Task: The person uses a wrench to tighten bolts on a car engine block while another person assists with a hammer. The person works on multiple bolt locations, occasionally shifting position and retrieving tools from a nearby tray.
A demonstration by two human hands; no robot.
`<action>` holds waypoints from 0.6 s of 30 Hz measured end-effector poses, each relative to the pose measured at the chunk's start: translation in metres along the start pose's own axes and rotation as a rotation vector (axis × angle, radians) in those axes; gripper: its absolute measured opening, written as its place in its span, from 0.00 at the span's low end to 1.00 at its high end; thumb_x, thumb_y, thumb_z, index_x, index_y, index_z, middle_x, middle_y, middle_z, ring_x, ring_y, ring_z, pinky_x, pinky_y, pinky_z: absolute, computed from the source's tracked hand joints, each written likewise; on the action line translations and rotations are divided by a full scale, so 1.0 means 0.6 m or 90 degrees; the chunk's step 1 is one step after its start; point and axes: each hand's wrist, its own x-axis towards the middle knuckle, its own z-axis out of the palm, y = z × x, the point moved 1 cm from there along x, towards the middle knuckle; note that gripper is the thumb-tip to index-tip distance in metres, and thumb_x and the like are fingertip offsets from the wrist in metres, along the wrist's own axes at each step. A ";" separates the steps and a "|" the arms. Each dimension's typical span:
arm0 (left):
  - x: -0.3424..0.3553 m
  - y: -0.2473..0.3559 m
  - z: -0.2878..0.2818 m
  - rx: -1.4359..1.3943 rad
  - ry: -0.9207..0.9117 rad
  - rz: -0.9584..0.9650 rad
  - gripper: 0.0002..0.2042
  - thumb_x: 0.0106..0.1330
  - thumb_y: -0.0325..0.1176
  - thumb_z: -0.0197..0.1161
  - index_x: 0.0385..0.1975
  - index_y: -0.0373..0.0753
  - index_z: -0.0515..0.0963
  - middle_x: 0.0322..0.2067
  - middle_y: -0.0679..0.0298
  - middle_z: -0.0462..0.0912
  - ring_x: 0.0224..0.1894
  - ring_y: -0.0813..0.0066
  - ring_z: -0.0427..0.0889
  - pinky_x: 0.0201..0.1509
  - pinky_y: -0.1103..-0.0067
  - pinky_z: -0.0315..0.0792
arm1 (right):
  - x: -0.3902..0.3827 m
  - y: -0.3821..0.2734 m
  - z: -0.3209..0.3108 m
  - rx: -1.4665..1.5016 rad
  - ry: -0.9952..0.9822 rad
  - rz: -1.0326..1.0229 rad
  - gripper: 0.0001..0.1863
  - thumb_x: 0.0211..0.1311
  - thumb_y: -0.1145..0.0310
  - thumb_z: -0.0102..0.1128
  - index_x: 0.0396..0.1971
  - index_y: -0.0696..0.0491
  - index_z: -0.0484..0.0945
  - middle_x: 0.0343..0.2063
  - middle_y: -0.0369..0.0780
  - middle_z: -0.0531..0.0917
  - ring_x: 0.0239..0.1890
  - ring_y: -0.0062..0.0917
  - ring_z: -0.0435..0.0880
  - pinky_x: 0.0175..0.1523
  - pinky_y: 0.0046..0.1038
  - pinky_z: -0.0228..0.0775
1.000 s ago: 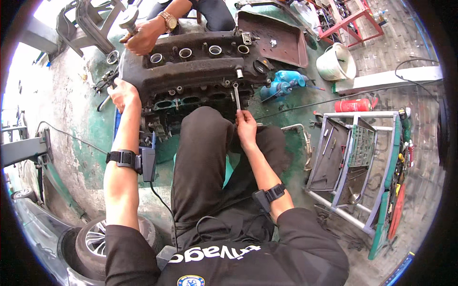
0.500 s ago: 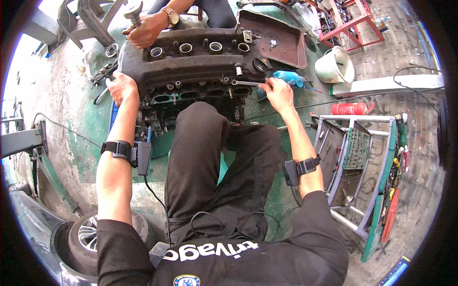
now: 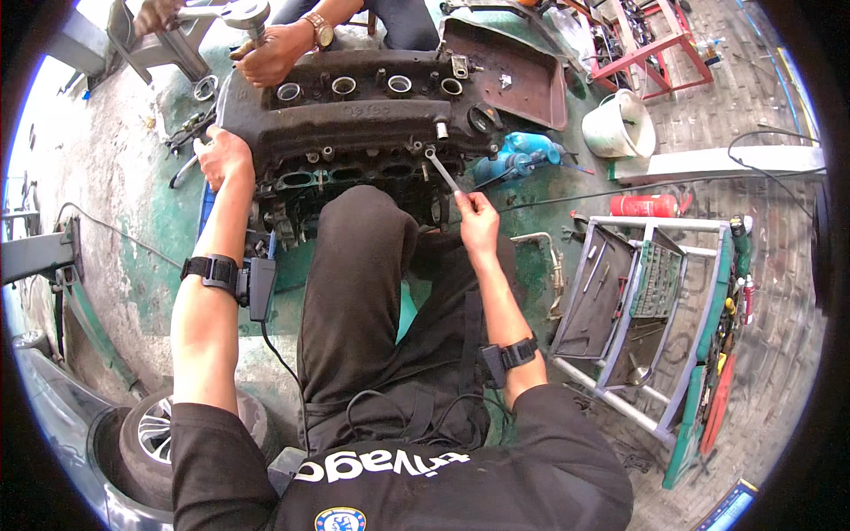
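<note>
A dark engine cylinder head with its cover [image 3: 354, 128] and four round openings on top is in front of my knees. My left hand [image 3: 226, 161] has its fingers curled on the engine's left end. My right hand [image 3: 476, 217] grips a silver wrench [image 3: 443, 173], whose ring end is at a bolt on the near edge, slanting down-right. A co-worker's hand [image 3: 274, 53] holds an upright tool at the far left top; another hand [image 3: 158, 16], partly blurred, is on the horizontal handle of that ratchet [image 3: 243, 13].
A brown tray [image 3: 540, 75] lies behind the engine. At right are blue bottles [image 3: 522, 155], a white bucket [image 3: 620, 124], a red extinguisher [image 3: 645, 205] and a metal tool trolley [image 3: 655, 274]. A lift arm [image 3: 44, 257] and car wheel [image 3: 159, 434] are at left.
My right hand swung up-right with the wrench, then back down and left, leaving it slanted. The co-worker's second hand has come into view on the ratchet handle.
</note>
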 end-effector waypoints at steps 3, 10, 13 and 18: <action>-0.001 -0.001 -0.001 -0.005 -0.006 0.001 0.29 0.63 0.53 0.44 0.61 0.47 0.72 0.53 0.50 0.79 0.55 0.50 0.78 0.60 0.59 0.66 | -0.018 0.028 0.031 0.068 -0.003 0.040 0.18 0.66 0.58 0.61 0.27 0.59 0.76 0.15 0.35 0.70 0.21 0.17 0.65 0.27 0.27 0.60; 0.000 0.000 0.000 -0.005 0.001 0.010 0.28 0.63 0.54 0.45 0.60 0.47 0.73 0.53 0.50 0.79 0.55 0.49 0.78 0.60 0.59 0.66 | -0.047 0.049 0.103 0.216 -0.027 0.172 0.17 0.71 0.58 0.54 0.30 0.58 0.74 0.17 0.33 0.68 0.23 0.16 0.63 0.29 0.25 0.59; -0.001 0.000 0.001 -0.005 0.004 0.007 0.28 0.63 0.54 0.45 0.59 0.47 0.73 0.52 0.50 0.79 0.55 0.49 0.78 0.60 0.59 0.66 | -0.051 0.049 0.117 0.220 -0.025 0.166 0.18 0.71 0.57 0.54 0.29 0.58 0.74 0.17 0.33 0.69 0.23 0.17 0.63 0.29 0.26 0.59; -0.003 0.001 -0.001 -0.002 0.007 0.008 0.28 0.63 0.54 0.44 0.59 0.47 0.74 0.52 0.49 0.79 0.54 0.49 0.78 0.60 0.60 0.66 | -0.037 0.051 0.101 0.210 -0.059 0.162 0.19 0.70 0.58 0.55 0.27 0.59 0.74 0.17 0.35 0.70 0.23 0.17 0.64 0.29 0.27 0.60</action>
